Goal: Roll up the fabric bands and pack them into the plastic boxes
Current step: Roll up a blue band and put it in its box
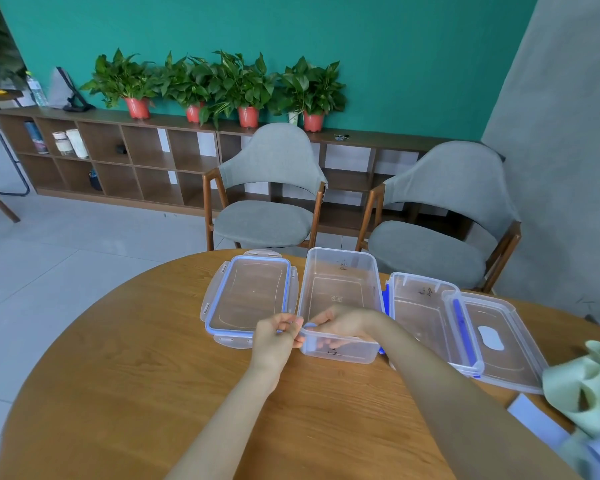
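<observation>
Blue band (309, 326), seemingly rolled, pinched between both hands (303, 332) over box (340, 299).

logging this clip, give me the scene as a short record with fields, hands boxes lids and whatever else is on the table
left hand: fingers curled, pinching a small blue band at the near rim of the middle box
right hand: also pinching the band, fingers partly inside the box
middle box: clear, open, nothing packed yet
left lid: blue-edged, flat on the table, beside the box
right box: clear, open, with its lid lying next to it
table: round, wooden
green cloth: at the right edge
</observation>
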Motion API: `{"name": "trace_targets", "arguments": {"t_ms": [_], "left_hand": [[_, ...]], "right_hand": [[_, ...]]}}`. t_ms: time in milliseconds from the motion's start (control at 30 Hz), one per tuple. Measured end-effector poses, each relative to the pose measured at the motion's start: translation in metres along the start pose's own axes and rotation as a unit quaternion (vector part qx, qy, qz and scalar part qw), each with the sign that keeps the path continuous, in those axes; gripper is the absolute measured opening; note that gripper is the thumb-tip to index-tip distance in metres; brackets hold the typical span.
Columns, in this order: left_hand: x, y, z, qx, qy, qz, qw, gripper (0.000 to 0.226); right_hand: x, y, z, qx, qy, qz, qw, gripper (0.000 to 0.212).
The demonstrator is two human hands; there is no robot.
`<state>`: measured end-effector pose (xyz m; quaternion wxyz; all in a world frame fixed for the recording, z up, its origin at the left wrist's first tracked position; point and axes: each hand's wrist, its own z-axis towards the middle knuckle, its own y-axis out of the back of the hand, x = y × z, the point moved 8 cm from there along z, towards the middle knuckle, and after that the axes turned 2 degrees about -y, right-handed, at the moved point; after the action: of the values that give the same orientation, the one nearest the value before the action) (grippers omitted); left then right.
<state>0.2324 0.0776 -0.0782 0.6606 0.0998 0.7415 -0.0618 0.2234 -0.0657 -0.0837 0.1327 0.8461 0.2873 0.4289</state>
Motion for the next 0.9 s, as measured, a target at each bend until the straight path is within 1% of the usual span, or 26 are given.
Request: {"name": "trace_targets", "arguments": {"t_ms": [133,300,367,467,667,700,800,833,900], "left_hand": [[0.000,0.000,0.001,0.000,0.002,0.000,1.000,0.012],[0.000,0.001,0.001,-0.003,-0.001,-0.001,1.000,0.005],[0.001,0.001,0.001,-0.005,-0.002,0.000,1.000,0.007],[0.001,0.001,0.003,-0.007,0.001,-0.004,1.000,0.013],[0.000,0.001,0.005,-0.010,0.000,-0.007,1.000,0.011],[0.000,0.001,0.006,-0.011,0.001,-0.006,1.000,0.011],[0.000,0.001,0.006,-0.010,0.003,-0.011,1.000,0.011],[0.000,0.001,0.005,-0.010,0.004,-0.012,1.000,0.011],[0.000,0.001,0.005,-0.012,0.005,-0.012,1.000,0.010]], "right_hand": [[-0.002,0.000,0.002,0.002,-0.004,0.009,1.000,0.032],[0.000,0.001,0.005,-0.015,-0.015,-0.043,0.999,0.027],[0.001,0.002,0.005,-0.026,-0.021,-0.072,0.997,0.028],[0.000,0.003,0.004,-0.027,-0.035,-0.076,0.996,0.031],[0.006,0.004,0.002,-0.047,-0.042,-0.130,0.990,0.015],[0.007,0.004,0.001,-0.049,-0.043,-0.131,0.989,0.017],[0.010,0.005,-0.004,-0.049,-0.042,-0.146,0.987,0.031],[0.010,0.005,-0.005,-0.050,-0.043,-0.146,0.987,0.032],[0.010,0.004,-0.004,-0.052,-0.046,-0.147,0.987,0.028]]}}
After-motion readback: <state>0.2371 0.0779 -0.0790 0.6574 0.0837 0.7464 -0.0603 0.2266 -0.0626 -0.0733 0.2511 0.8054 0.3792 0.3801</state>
